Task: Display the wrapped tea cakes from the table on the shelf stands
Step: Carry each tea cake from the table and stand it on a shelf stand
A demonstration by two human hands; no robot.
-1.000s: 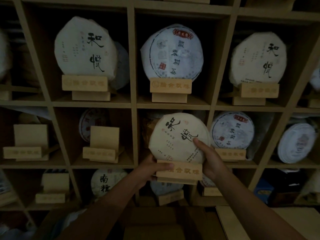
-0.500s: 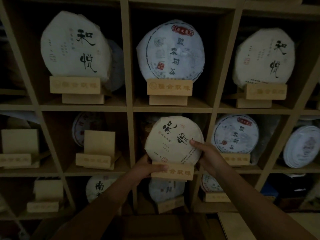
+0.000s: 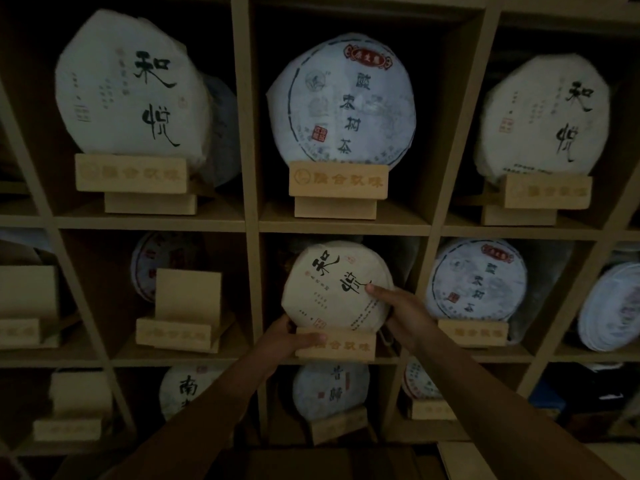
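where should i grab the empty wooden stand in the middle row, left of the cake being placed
Take the empty stand by its upright back plate, from the front with fingers over the top edge. That plate stands bare and tall, while the low front ledge sits flat on the shelf.

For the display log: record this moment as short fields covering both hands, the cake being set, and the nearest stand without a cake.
left hand: grips the left end of the wooden stand
right hand: fingers rest on the cream-wrapped tea cake
cake position: upright on that stand, middle row, centre cubby
neighbour left: bare stand, a cake leaning behind it
neighbour right: blue-printed cake on a stand
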